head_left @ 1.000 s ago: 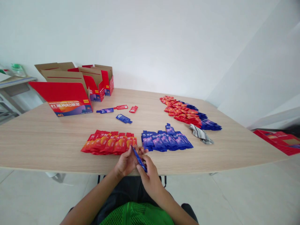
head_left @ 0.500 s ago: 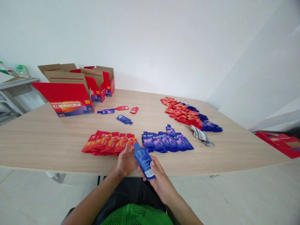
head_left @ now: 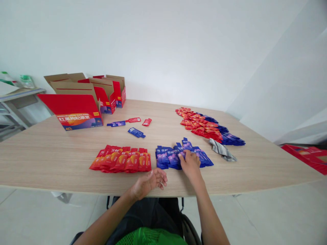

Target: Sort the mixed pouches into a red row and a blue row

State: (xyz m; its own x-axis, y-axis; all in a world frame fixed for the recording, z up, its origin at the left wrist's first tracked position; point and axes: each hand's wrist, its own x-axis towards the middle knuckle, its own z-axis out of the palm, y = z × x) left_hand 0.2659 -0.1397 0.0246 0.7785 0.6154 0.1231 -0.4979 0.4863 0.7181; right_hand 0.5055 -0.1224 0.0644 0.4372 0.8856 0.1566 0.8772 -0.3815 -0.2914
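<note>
My right hand (head_left: 190, 166) is over the row of blue sachets (head_left: 168, 158), its thumb and fingers closed about a blue sachet (head_left: 179, 148) lying on top of the others. The hand hides most of that sachet. Palm turned inward, my left hand (head_left: 151, 181) hovers by the table's front edge with loosely curled fingers apart and nothing in them. Just beyond it, overlapping red sachets (head_left: 120, 160) form a row to the left of the blue ones. One blue sachet (head_left: 187, 143) pokes up behind the blue row.
Open red cartons (head_left: 79, 112) stand at the back left of the table (head_left: 63, 160). Some loose sachets (head_left: 136, 132) lie mid-table. Farther right are a large heap of red and blue sachets (head_left: 204, 126) and a striped cloth (head_left: 222, 149). A red box (head_left: 304, 156) sits beyond the right edge.
My right hand has carried the blue sachet from in front of me forward and right onto the blue row. My left hand has come away from that sachet and moved slightly right.
</note>
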